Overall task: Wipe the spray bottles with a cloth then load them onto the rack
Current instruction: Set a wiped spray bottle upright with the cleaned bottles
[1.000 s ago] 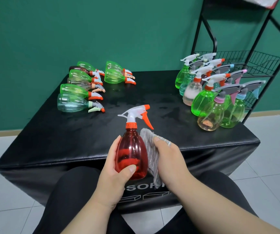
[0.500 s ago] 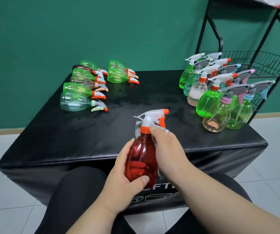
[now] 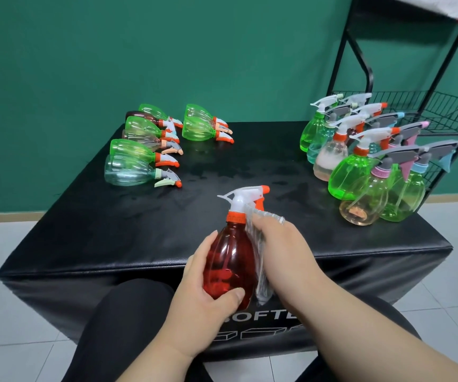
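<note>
My left hand (image 3: 205, 293) grips the body of a red spray bottle (image 3: 229, 260) with a white and orange trigger head, held upright over the near edge of the black box (image 3: 112, 230). My right hand (image 3: 283, 252) holds a grey cloth (image 3: 259, 260) and presses it against the bottle's right side, near the neck. Several green, clear and brown bottles (image 3: 150, 150) lie on their sides at the box's far left. Several more bottles (image 3: 360, 161) stand upright at the right. The black wire rack (image 3: 443, 111) stands beyond them at the right.
A green wall rises behind the box. White floor tiles (image 3: 7, 312) surround it. My legs in black trousers (image 3: 117, 326) are at the bottom. A white and red thing (image 3: 454, 6) lies on the rack's top shelf.
My right hand slid the cloth from the bottle's lower side up to its neck, then slightly down again. The bottle shifted a little to the right in my left hand.
</note>
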